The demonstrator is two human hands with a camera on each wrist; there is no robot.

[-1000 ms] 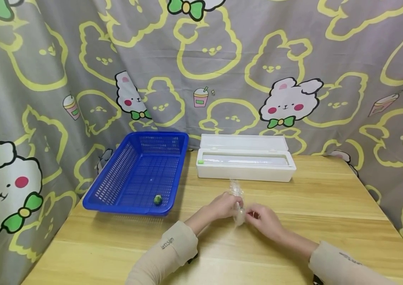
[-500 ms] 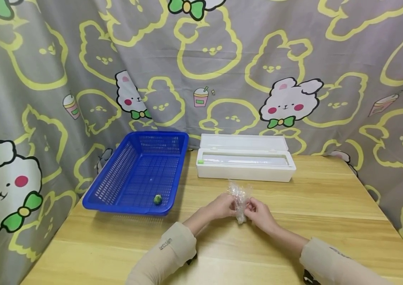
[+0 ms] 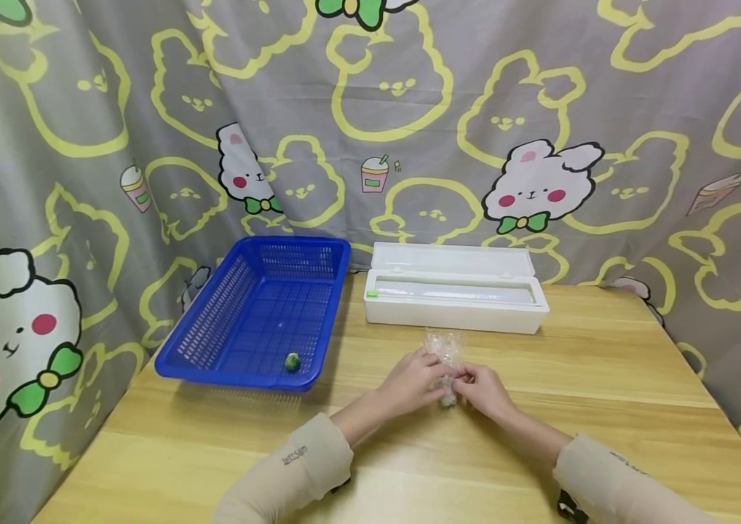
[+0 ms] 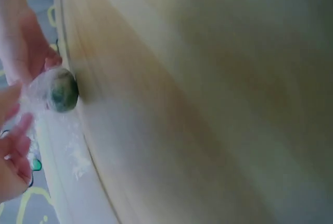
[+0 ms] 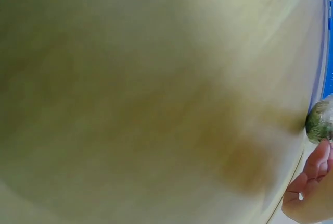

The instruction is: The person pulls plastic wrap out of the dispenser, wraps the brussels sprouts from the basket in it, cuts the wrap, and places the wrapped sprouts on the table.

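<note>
A round green thing in clear plastic film (image 3: 448, 397) stands upright on the table between both hands, also visible in the left wrist view (image 4: 64, 92) and right wrist view (image 5: 318, 125). Loose, crumpled film (image 3: 444, 345) rises above it. The right hand (image 3: 485, 393) pinches the gathered film from the right with curled fingers. From the left, the left hand (image 3: 412, 382) reaches across the film; in the left wrist view the left hand (image 4: 13, 151) has its forefinger and thumb spread apart beside the film.
A blue basket (image 3: 174, 370) at the left holds a small green round thing (image 3: 292, 362). Behind the hands is a long white box (image 3: 456, 316), its lid raised, with a film roll (image 3: 456, 293) inside. A patterned curtain (image 3: 410, 109) hangs behind.
The left hand's fingers have moved right, over the gathered film towards the right hand's fingertips. The right hand, first beside the wrapped thing, has taken hold of the film. The head view has shifted slightly.
</note>
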